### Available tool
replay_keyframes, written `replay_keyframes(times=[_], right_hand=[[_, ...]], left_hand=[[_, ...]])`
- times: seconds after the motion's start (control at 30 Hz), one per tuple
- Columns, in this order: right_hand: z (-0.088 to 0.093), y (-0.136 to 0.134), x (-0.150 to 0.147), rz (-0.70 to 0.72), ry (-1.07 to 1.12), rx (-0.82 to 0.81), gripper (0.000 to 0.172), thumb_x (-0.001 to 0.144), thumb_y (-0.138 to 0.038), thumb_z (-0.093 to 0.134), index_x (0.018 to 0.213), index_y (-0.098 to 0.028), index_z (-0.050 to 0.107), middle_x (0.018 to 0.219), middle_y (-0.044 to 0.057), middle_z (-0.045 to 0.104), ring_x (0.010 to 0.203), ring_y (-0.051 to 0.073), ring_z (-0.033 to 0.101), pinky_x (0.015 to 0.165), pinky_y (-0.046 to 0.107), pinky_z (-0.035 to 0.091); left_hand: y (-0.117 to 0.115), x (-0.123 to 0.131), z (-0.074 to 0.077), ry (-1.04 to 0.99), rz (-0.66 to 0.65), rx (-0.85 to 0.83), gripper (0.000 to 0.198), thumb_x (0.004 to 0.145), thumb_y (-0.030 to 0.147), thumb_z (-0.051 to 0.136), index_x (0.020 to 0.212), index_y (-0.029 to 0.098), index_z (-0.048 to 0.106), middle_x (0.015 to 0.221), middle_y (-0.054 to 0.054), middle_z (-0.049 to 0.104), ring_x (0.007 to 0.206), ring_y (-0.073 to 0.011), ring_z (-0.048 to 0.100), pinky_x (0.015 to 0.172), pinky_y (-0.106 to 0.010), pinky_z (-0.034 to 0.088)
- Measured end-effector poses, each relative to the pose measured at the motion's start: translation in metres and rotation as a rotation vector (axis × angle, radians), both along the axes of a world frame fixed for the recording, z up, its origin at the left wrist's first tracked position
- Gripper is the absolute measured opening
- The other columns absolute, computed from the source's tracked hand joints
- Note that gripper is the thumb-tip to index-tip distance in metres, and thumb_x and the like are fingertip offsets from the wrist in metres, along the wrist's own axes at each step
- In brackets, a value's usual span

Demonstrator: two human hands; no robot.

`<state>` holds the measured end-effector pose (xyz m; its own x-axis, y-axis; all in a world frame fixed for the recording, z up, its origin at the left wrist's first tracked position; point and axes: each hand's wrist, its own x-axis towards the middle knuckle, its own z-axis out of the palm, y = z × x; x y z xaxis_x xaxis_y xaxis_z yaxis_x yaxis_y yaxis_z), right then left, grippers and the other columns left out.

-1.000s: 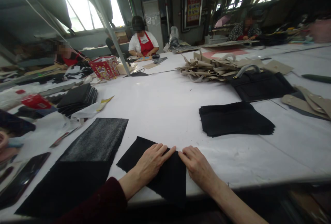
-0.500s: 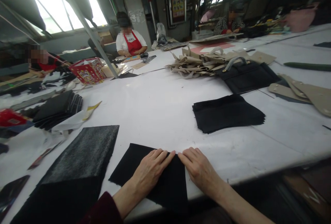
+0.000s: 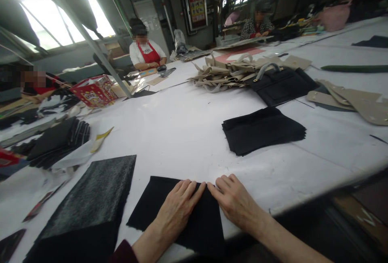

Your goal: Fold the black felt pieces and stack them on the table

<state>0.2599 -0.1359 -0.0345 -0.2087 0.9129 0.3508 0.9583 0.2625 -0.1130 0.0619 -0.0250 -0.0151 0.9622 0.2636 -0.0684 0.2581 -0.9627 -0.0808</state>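
Observation:
A piece of black fabric (image 3: 151, 200) lies at the table's front edge, its near part hanging toward me. My left hand (image 3: 177, 206) rests across it, fingers bent and pressed together on the far edge. My right hand (image 3: 236, 200) grips that same edge near the right corner, thumb side toward the left hand. The two index fingertips almost meet there. What lies under the fingertips is hidden. Left of this piece is a pile of black sheets (image 3: 100, 186) with a greyish, speckled upper part. A stack of black fabric pieces (image 3: 263, 129) sits farther right.
Beyond the stack are a black bag (image 3: 285, 87), a heap of beige bag pieces (image 3: 224, 73) and loose beige flaps (image 3: 342, 99). Dark folded cloth (image 3: 57, 141) and a red box (image 3: 93, 91) stand at left, beside a slanting pole (image 3: 112, 68). Several people sit around the table.
The view has shifted slightly, so the background sits farther left. My right fingertips have slid a little left along the fabric's edge, with the fingers more bent. The left hand keeps its place.

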Motion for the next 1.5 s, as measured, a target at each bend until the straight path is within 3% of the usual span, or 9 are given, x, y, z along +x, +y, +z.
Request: replay_keyframes(times=[0.27, 0.43, 0.63, 0.9, 1.2, 1.5], right_hand=[[0.000, -0.002, -0.002, -0.029, 0.019, -0.035, 0.029, 0.088, -0.008, 0.051, 0.116, -0.013, 0.058, 0.092, 0.006, 0.054, 0.084, 0.021, 0.045, 0.076, 0.038, 0.031], [0.000, -0.001, -0.002, -0.063, 0.084, -0.037, 0.039, 0.089, -0.007, 0.048, 0.128, -0.011, 0.050, 0.099, 0.007, 0.055, 0.088, 0.022, 0.045, 0.082, 0.039, 0.031], [0.002, 0.000, -0.001, -0.067, 0.083, -0.066, 0.025, 0.088, -0.008, 0.050, 0.110, -0.015, 0.058, 0.091, 0.005, 0.053, 0.083, 0.022, 0.044, 0.075, 0.037, 0.030], [-0.001, -0.009, 0.004, -0.007, -0.004, -0.014, 0.033, 0.084, -0.006, 0.052, 0.116, -0.010, 0.058, 0.095, 0.008, 0.055, 0.086, 0.023, 0.046, 0.079, 0.039, 0.033], [-0.004, -0.006, 0.000, -0.130, 0.152, -0.013, 0.053, 0.088, -0.004, 0.047, 0.139, -0.015, 0.044, 0.097, 0.007, 0.057, 0.087, 0.021, 0.049, 0.080, 0.037, 0.035], [-0.001, -0.006, -0.015, -0.131, -0.023, -0.012, 0.045, 0.084, -0.008, 0.054, 0.129, -0.011, 0.053, 0.100, 0.009, 0.058, 0.088, 0.023, 0.049, 0.078, 0.039, 0.035]], left_hand=[[-0.001, -0.001, 0.001, 0.005, 0.010, 0.033, 0.071, 0.086, 0.001, 0.041, 0.152, 0.024, 0.025, 0.132, -0.008, 0.051, 0.119, -0.0249, 0.048, 0.105, -0.039, 0.039], [0.000, 0.001, 0.000, 0.008, -0.004, 0.044, 0.070, 0.087, 0.002, 0.043, 0.151, 0.022, 0.026, 0.129, -0.010, 0.052, 0.117, -0.0258, 0.049, 0.104, -0.040, 0.041], [-0.001, 0.000, 0.000, 0.015, -0.012, 0.063, 0.071, 0.085, 0.001, 0.042, 0.151, 0.022, 0.027, 0.130, -0.010, 0.052, 0.119, -0.0265, 0.049, 0.104, -0.041, 0.041], [-0.001, 0.000, 0.000, 0.055, -0.001, 0.058, 0.073, 0.084, 0.001, 0.041, 0.152, 0.023, 0.024, 0.134, -0.010, 0.050, 0.122, -0.0271, 0.047, 0.107, -0.042, 0.038], [-0.002, 0.001, -0.001, 0.018, -0.002, 0.071, 0.071, 0.086, 0.003, 0.042, 0.152, 0.023, 0.025, 0.132, -0.010, 0.051, 0.119, -0.0267, 0.048, 0.106, -0.041, 0.038], [-0.002, 0.000, -0.003, 0.003, 0.007, 0.062, 0.069, 0.088, 0.006, 0.044, 0.152, 0.023, 0.025, 0.131, -0.009, 0.051, 0.119, -0.0267, 0.047, 0.107, -0.040, 0.037]])
